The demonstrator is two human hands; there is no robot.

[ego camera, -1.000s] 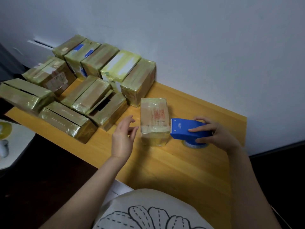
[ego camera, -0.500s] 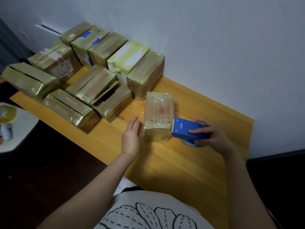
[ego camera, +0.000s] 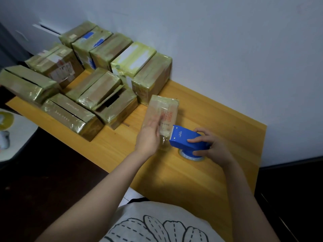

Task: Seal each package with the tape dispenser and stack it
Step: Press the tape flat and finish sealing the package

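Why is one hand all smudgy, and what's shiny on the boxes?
Head view: the left hand is motion-blurred over the tape-wrapped brown package; the right hand gripping the blue plastic tape dispenser is sharp; light glares off the taped cardboard boxes.

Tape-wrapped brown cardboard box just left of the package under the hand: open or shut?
Open: the tape-wrapped brown cardboard box has a lifted top flap showing a dark gap.

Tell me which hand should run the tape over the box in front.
Right. The right hand grips the blue tape dispenser, its toothed edge at the box's near end. The left hand lies flat on the box, better suited to steadying it.
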